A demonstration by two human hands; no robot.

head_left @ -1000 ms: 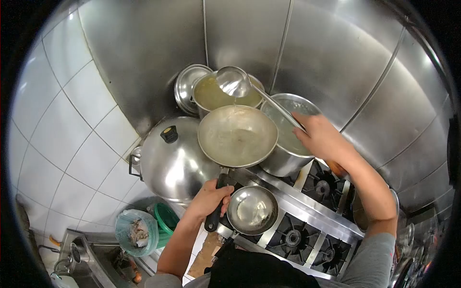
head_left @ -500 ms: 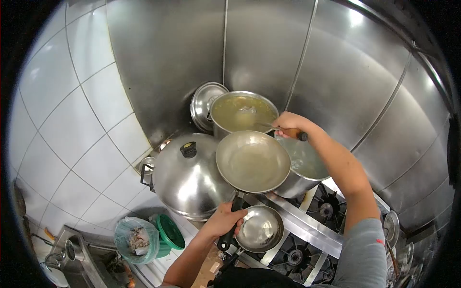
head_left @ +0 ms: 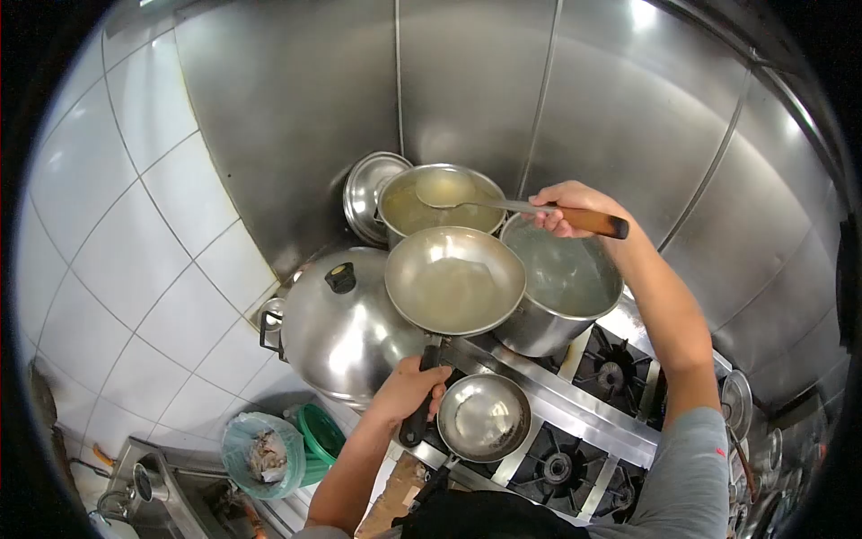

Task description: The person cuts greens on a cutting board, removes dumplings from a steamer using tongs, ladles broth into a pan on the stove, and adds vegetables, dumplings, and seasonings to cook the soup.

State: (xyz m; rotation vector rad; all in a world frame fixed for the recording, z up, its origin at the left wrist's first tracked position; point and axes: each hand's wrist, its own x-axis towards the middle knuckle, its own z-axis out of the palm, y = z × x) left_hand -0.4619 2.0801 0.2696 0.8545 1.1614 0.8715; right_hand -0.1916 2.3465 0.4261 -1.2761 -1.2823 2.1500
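My left hand [head_left: 415, 392] is closed round the black handle of a frying pan [head_left: 455, 280], which holds some pale liquid. Behind the pan stands a tall pot [head_left: 392, 220] of yellowish broth. My right hand [head_left: 567, 207] grips a ladle by its handle [head_left: 593, 222], and the ladle's bowl, full of liquid, is over the broth. A second tall pot [head_left: 564, 274] with cloudy liquid stands to the right, below my right hand. A smaller empty pan [head_left: 485, 419] rests on the stove, just right of my left hand.
A large domed lid [head_left: 346, 328] with a black knob covers a pot at the left. Another lid [head_left: 364, 193] leans against the steel wall. Burners [head_left: 557, 466] lie at the lower right. A lined bin [head_left: 262, 454] and a sink [head_left: 171, 512] are at the lower left.
The ladle went from raised above the pots down into the broth, and its filled bowl is now up at the surface. My left hand still holds the pan.
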